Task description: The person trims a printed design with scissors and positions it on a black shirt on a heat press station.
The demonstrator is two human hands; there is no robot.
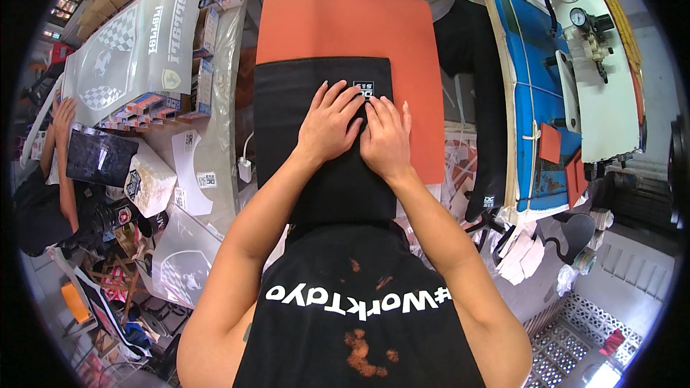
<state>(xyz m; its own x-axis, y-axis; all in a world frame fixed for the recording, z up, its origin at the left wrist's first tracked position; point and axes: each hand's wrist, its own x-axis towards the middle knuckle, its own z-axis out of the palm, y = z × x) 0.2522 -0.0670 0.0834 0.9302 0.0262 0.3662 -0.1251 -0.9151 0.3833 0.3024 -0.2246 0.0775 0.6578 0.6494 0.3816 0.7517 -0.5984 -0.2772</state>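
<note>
A piece of black fabric (321,73), apparently part of a garment, lies on the orange pad (345,24) in front of me. Its near end hangs down towards my black shirt (372,258). A small black-and-white square print (364,85) bearing writing sits near the fabric's far right corner. My left hand (330,128) rests palm down on the cloth, fingers spread, their tips beside and partly over the print. Close by on the right, my right hand (387,137) also lies palm down, its fingertips at the print's near edge. Neither hand visibly grips anything.
To the right stand a blue-topped platen (501,91) and a white press head with a pressure gauge (578,17). Another black garment (490,118) hangs between. On the left table are printed translucent sheets (126,48), small boxes (202,83) and another person's hand (64,111).
</note>
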